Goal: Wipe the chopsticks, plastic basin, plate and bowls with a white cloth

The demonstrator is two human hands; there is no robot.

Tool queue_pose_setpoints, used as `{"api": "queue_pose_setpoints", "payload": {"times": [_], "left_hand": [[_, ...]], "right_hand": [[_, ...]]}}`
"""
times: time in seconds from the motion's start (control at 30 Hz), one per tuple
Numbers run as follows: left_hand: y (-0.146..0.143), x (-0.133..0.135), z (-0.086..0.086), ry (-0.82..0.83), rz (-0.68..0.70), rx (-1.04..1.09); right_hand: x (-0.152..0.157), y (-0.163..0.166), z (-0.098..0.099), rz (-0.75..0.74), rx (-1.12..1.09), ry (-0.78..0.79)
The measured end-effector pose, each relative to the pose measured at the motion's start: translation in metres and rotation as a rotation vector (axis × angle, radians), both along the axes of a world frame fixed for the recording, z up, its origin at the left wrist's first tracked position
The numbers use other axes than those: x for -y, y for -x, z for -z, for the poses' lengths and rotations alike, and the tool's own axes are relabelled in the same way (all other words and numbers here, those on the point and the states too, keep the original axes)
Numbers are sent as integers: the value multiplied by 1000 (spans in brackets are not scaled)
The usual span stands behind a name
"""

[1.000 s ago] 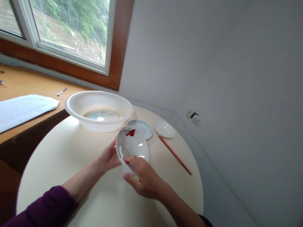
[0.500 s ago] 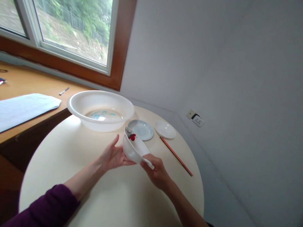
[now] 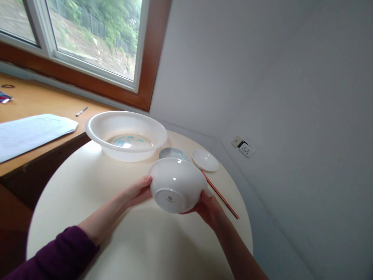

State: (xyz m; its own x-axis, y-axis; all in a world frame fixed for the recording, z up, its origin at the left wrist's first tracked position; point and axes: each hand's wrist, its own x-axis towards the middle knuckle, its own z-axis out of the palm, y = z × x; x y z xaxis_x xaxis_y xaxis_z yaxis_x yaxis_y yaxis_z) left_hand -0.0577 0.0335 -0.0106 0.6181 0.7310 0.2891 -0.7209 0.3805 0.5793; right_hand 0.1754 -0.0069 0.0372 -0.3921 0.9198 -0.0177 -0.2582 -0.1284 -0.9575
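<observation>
A white bowl point(image 3: 177, 182) is held up over the table, tilted so that its underside and foot ring, with a small printed mark, face me. My left hand point(image 3: 138, 190) grips the bowl's left rim, thumb on the outside. On the right side my right hand point(image 3: 208, 206) is closed on the rim, thumb outside and the other fingers partly hidden below. The inside of the bowl is out of sight. Just behind the bowl lies a pale blue patterned plate point(image 3: 174, 153), partly covered by it.
A large white plastic basin point(image 3: 128, 153) stands at the back left of the round table point(image 3: 67, 194). A small white dish point(image 3: 204, 160) and reddish chopsticks point(image 3: 224, 200) lie on the right. The wooden desk point(image 3: 52, 99) holds papers point(image 3: 35, 132) and a pen point(image 3: 81, 111).
The bowl has been turned over, from showing its flowered inside to showing its base. My left hand has gone from open beneath it to gripping its edge; my right hand has shifted right.
</observation>
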Motion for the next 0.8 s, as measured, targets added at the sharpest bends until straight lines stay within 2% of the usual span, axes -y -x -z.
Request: {"api": "queue_pose_setpoints", "payload": {"times": [0.23, 0.33, 0.43, 0.53, 0.63, 0.73, 0.8], "left_hand": [[-4, -2, 6, 124, -167, -30], [-3, -2, 4, 195, -227, -31], [-1, -2, -1, 254, -296, -28], [0, -3, -6, 347, -353, -19], [-2, -2, -11, 444, -411, -44], [-4, 0, -17, 507, -439, -84], [-4, 2, -20, 527, -429, -99]], "right_hand": [[-21, 7, 9, 83, -67, 120], [-28, 7, 11, 110, -24, 190], [-37, 1, 11, 200, 86, 162], [-46, -7, 11, 394, 288, 42], [-51, -2, 9, 561, 484, -228], [-50, 18, 6, 570, 601, -532], [-50, 35, 4, 535, 665, -663]]}}
